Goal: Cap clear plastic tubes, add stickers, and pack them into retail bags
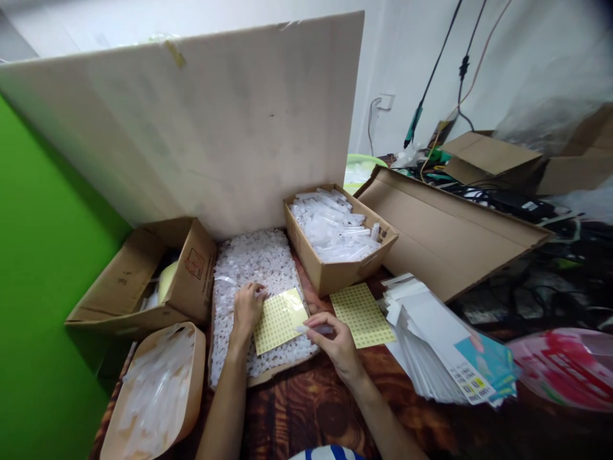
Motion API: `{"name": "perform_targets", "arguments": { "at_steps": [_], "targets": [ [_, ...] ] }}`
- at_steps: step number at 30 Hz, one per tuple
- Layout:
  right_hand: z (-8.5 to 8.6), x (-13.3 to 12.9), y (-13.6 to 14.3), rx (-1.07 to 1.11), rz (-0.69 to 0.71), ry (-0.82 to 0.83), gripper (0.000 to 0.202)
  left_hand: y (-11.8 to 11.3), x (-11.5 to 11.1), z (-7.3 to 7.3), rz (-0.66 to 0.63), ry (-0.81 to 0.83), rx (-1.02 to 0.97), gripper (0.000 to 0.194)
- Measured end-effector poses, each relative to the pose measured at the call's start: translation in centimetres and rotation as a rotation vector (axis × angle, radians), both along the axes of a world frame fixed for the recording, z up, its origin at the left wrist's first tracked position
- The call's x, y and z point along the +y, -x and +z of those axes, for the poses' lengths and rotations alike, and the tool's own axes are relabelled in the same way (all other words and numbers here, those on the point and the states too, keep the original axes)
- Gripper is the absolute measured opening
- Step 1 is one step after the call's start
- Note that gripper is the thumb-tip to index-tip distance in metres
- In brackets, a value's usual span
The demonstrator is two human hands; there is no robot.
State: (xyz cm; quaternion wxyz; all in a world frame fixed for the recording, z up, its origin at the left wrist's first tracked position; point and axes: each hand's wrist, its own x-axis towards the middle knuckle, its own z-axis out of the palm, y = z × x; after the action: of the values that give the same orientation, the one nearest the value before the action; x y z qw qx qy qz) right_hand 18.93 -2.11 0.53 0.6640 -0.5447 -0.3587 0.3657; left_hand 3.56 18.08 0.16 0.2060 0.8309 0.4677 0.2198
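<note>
A yellow sticker sheet (280, 322) with rows of small marks lies on a shallow tray (256, 249) full of small white pieces. My left hand (248, 310) is at the sheet's left edge, fingers bent together over the white pieces; what they hold, if anything, is too small to name. By the sheet's right edge, my right hand (332, 338) pinches a small translucent tube (318, 329). A second yellow sheet (363, 315) rests on the wooden table (306, 409) to the right.
Behind is a cardboard box (325, 275) of clear tubes. An open box (191, 275) and a tub (195, 390) of translucent pieces stand left. At right are stacked white cards (431, 338) and a pink bag (565, 367). A tall board (239, 128) stands behind.
</note>
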Motion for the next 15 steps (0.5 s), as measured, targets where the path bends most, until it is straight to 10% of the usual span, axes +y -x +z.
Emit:
{"name": "perform_targets", "arguments": {
  "at_steps": [8,15],
  "targets": [
    [7.4,-1.4,-3.9,-0.991,-0.047,0.167,0.019,2.6,-4.4,4.7,-0.161,0.180,-0.342,0.028],
    [2.8,0.7,-2.8,-1.394,0.108,0.523,0.032,2.6,-8.8,6.1,-0.154,0.281,-0.442,0.026]
  ]
}}
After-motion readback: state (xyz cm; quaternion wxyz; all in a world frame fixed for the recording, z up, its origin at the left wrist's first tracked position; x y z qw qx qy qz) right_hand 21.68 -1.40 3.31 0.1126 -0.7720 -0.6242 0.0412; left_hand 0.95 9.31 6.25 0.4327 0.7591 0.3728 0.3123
